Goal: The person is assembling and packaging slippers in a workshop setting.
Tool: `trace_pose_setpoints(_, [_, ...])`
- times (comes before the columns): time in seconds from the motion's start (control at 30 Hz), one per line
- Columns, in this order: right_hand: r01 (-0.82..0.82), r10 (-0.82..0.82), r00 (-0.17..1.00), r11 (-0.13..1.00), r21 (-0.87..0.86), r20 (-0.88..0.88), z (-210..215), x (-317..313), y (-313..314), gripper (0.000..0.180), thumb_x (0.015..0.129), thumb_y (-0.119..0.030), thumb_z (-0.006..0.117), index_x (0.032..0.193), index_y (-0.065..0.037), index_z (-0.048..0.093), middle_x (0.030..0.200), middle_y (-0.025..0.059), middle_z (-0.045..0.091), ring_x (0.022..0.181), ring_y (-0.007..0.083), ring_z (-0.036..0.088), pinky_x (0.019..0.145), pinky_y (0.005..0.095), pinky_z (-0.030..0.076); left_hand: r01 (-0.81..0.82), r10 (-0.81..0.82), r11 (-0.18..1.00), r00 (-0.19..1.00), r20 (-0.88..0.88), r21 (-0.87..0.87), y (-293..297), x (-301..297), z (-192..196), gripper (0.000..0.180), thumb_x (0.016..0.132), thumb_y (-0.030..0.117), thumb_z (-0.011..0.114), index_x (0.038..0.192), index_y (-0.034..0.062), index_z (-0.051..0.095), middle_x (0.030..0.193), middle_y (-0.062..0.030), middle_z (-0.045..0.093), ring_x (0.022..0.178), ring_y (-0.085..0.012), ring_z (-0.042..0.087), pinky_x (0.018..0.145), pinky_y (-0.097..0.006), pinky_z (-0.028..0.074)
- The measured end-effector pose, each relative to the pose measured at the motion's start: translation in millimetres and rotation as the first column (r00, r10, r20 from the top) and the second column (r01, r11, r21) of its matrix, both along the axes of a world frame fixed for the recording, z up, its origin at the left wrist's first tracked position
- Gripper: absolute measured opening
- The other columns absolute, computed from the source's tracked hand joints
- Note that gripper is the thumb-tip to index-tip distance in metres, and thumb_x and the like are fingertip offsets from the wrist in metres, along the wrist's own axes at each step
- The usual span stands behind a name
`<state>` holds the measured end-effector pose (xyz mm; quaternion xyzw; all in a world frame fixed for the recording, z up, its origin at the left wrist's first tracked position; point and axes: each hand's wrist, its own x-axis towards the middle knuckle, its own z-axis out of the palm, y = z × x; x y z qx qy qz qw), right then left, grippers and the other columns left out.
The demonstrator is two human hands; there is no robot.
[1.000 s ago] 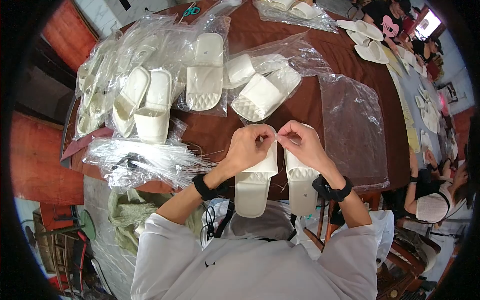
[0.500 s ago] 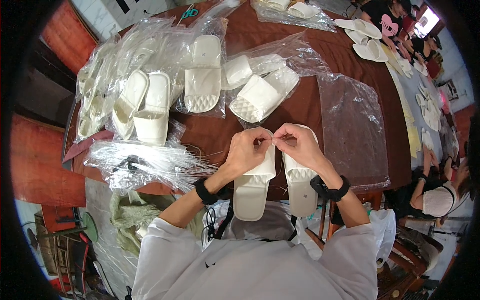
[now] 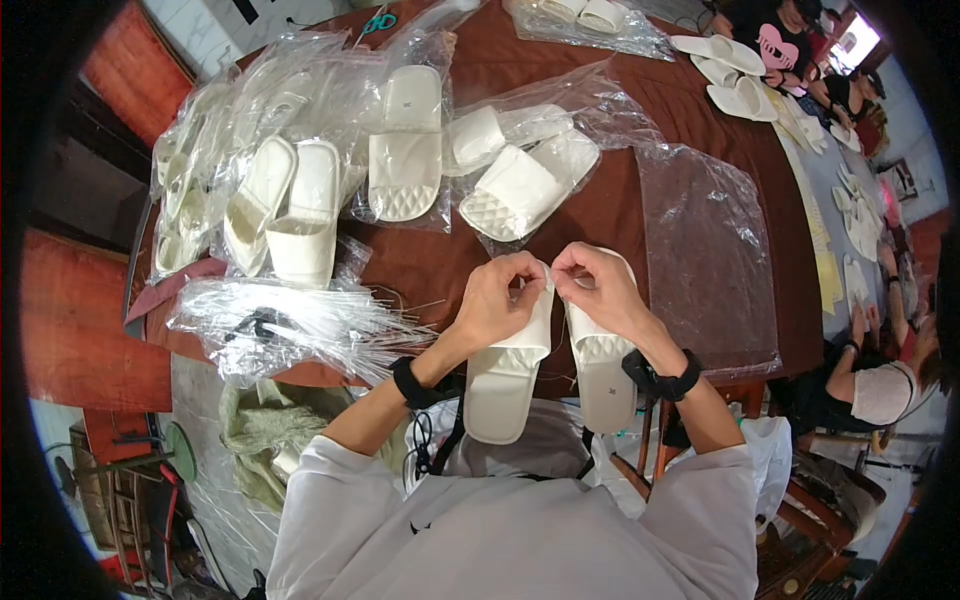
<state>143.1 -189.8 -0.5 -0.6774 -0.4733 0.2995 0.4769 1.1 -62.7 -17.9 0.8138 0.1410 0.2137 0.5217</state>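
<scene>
A pair of white slippers lies in front of me, toes away: the left slipper and the right slipper. Over their toe ends, both my hands pinch thumb to fingertips. My left hand is above the left slipper and my right hand above the right one. A thin pale plastic strand hangs in a faint curve between the slippers, below my fingers. Its ends are hidden at my fingertips. To the left lies a bundle of similar white strands in clear plastic.
Bagged slippers crowd the table's left and far side. A flat clear bag lies right of my hands on the brown cloth. Teal scissors rest at the back. Several people work at a table on the right.
My fingertips, touching each other before, have drawn slightly apart. Both hands stay pinched over the toe ends. At the right, a person's arms have shifted.
</scene>
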Motion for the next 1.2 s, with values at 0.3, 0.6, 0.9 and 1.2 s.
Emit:
trace_pose_setpoints(0.3, [-0.043, 0.041, 0.998, 0.998, 0.048, 0.053, -12, 0, 0, 0.010, 0.084, -0.006, 0.064, 0.088, 0.001, 0.056, 0.080, 0.0085, 0.061, 0.073, 0.0167, 0.061, 0.067, 0.0302, 0.049, 0.020, -0.020, 0.999, 1.000, -0.011, 0.044, 1, 1, -4, 0.003, 0.082, 0.001, 0.060, 0.085, 0.0005, 0.060, 0.074, -0.0080, 0.062, 0.065, -0.0118, 0.057, 0.058, -0.027, 0.046])
trace_pose_setpoints(0.6, [0.176, -0.260, 0.897, 0.952, 0.251, 0.357, 29, -7, -27, 0.012, 0.085, -0.007, 0.066, 0.096, -0.002, 0.063, 0.085, 0.0110, 0.065, 0.080, 0.0269, 0.065, 0.074, 0.0345, 0.050, -0.029, 0.029, 1.000, 1.000, -0.007, -0.002, 6, -11, -2, 0.017, 0.082, 0.004, 0.063, 0.099, 0.0003, 0.063, 0.084, -0.0123, 0.066, 0.072, -0.0212, 0.065, 0.066, -0.030, 0.052])
trace_pose_setpoints(0.9, [0.341, -0.330, 0.851, 0.939, 0.048, 0.409, 8, -77, -114, 0.028, 0.083, -0.012, 0.069, 0.105, 0.003, 0.063, 0.104, 0.0196, 0.063, 0.095, 0.0352, 0.062, 0.081, 0.0394, 0.049, -0.023, 0.037, 0.994, 0.990, -0.139, 0.105, 6, -82, 39, 0.054, 0.075, 0.014, 0.076, 0.123, 0.0049, 0.053, 0.112, -0.0151, 0.057, 0.094, -0.0277, 0.060, 0.080, -0.036, 0.049])
trace_pose_setpoints(1.2, [0.342, -0.350, 0.786, 0.933, 0.114, 0.510, -18, -96, -70, 0.036, 0.079, -0.022, 0.074, 0.101, 0.003, 0.060, 0.098, 0.0195, 0.060, 0.089, 0.0383, 0.056, 0.078, 0.0436, 0.044, -0.118, 0.160, 0.971, 0.967, -0.199, 0.206, -13, -71, -9, 0.078, 0.072, 0.023, 0.079, 0.136, 0.0043, 0.038, 0.116, -0.0211, 0.045, 0.083, -0.0321, 0.059, 0.068, -0.038, 0.052])
